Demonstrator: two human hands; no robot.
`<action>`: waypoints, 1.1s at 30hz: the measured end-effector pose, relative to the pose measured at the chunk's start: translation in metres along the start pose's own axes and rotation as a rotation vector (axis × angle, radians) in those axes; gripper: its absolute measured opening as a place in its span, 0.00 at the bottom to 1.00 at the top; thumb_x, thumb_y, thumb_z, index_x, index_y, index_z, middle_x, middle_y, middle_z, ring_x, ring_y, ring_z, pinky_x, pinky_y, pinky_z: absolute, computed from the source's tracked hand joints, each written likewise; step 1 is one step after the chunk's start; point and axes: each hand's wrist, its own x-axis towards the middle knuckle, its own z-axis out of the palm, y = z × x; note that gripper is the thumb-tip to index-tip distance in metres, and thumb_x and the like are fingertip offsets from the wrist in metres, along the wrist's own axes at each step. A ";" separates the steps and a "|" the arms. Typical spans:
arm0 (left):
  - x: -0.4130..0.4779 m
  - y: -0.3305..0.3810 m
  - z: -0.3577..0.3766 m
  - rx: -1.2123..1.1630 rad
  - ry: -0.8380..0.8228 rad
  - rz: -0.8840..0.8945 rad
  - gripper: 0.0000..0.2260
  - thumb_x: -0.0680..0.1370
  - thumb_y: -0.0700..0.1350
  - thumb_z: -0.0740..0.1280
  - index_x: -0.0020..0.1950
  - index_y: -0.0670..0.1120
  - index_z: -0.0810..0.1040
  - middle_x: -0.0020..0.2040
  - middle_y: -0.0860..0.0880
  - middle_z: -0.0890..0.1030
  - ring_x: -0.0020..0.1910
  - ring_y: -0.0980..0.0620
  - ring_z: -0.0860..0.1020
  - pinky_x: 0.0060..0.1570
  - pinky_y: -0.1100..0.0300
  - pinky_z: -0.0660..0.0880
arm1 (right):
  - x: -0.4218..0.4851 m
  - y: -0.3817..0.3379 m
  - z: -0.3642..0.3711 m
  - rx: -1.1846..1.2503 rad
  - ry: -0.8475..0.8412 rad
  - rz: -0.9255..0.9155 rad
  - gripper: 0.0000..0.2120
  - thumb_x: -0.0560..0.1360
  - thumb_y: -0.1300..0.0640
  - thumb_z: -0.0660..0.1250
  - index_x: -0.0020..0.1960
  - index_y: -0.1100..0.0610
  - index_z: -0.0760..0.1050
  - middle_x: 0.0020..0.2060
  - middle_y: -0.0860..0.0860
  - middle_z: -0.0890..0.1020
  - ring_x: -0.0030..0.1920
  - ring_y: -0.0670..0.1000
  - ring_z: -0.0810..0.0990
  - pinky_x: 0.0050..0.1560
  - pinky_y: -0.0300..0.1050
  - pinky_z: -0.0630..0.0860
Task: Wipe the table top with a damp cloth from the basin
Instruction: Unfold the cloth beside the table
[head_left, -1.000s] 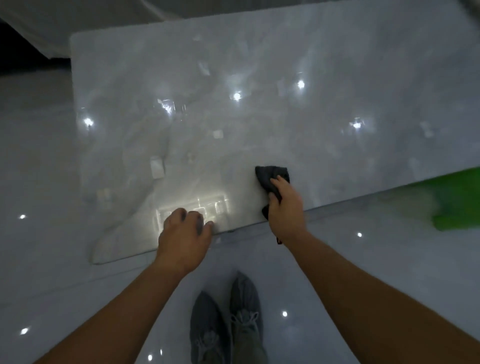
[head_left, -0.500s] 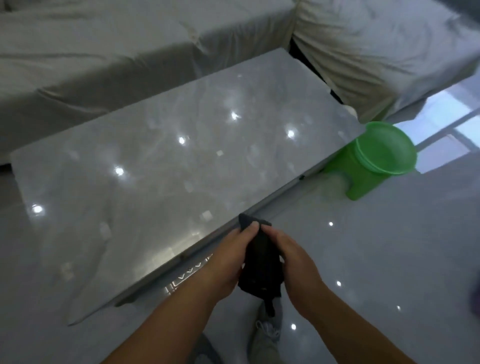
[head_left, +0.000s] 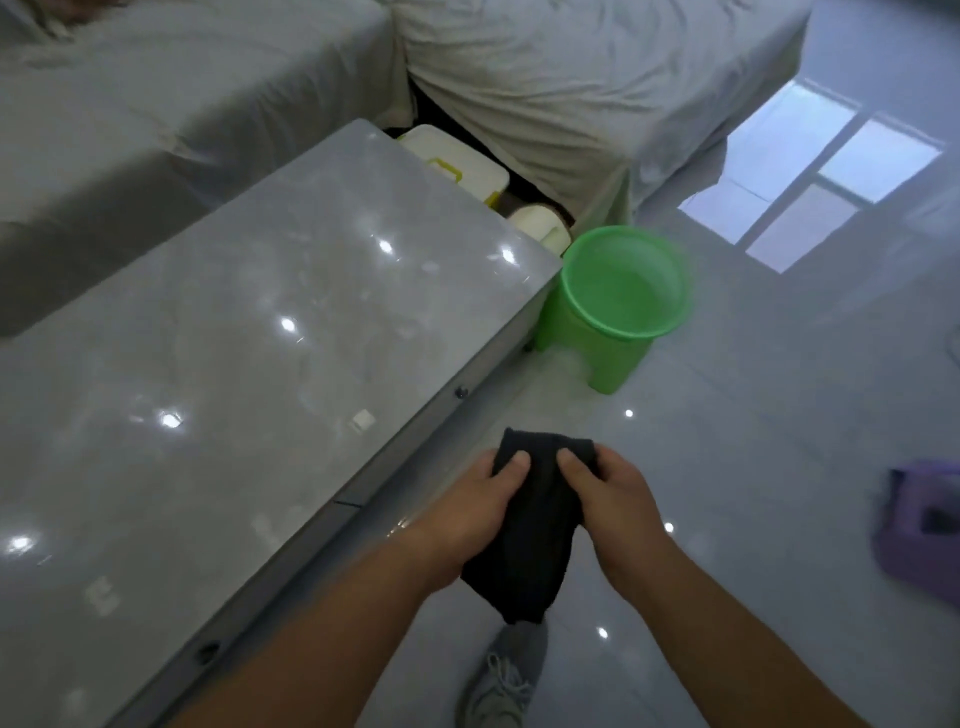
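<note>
A dark cloth (head_left: 532, 530) hangs between both my hands, off the table and above the glossy floor. My left hand (head_left: 475, 512) grips its left side and my right hand (head_left: 615, 504) grips its right side, thumbs on top. The grey marble table top (head_left: 218, 374) stretches to the left, shiny with light spots. A green basin (head_left: 618, 306) stands on the floor at the table's far right corner, ahead of my hands; I cannot tell what is in it.
Sofas under pale covers (head_left: 571, 78) stand behind the table. A white box with yellow clasps (head_left: 457, 171) and a pale roll (head_left: 537, 223) sit beyond the table's far end. A purple object (head_left: 919, 525) lies on the floor at right. My shoe (head_left: 498, 686) is below.
My right hand lifted the cloth off the table and my left hand joined it. My view has swung right, bringing the green basin closer.
</note>
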 end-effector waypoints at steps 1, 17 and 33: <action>0.016 0.004 0.008 -0.012 -0.018 -0.037 0.14 0.81 0.57 0.63 0.63 0.54 0.77 0.57 0.48 0.85 0.56 0.48 0.83 0.62 0.46 0.77 | 0.018 -0.004 -0.010 -0.024 0.026 0.001 0.07 0.82 0.54 0.65 0.55 0.53 0.81 0.50 0.53 0.86 0.51 0.52 0.85 0.56 0.53 0.82; 0.279 0.081 0.076 0.036 0.133 0.060 0.08 0.81 0.48 0.66 0.54 0.44 0.79 0.45 0.39 0.84 0.41 0.45 0.84 0.45 0.46 0.80 | 0.256 -0.054 -0.102 0.106 0.033 0.153 0.13 0.77 0.58 0.72 0.60 0.49 0.76 0.53 0.54 0.85 0.52 0.57 0.85 0.53 0.59 0.83; 0.567 0.076 0.071 0.350 0.305 -0.040 0.04 0.78 0.45 0.71 0.49 0.45 0.82 0.46 0.47 0.85 0.48 0.48 0.83 0.53 0.50 0.81 | 0.525 0.019 -0.132 -0.190 0.311 0.181 0.13 0.76 0.56 0.73 0.57 0.55 0.75 0.47 0.55 0.84 0.44 0.54 0.84 0.43 0.49 0.82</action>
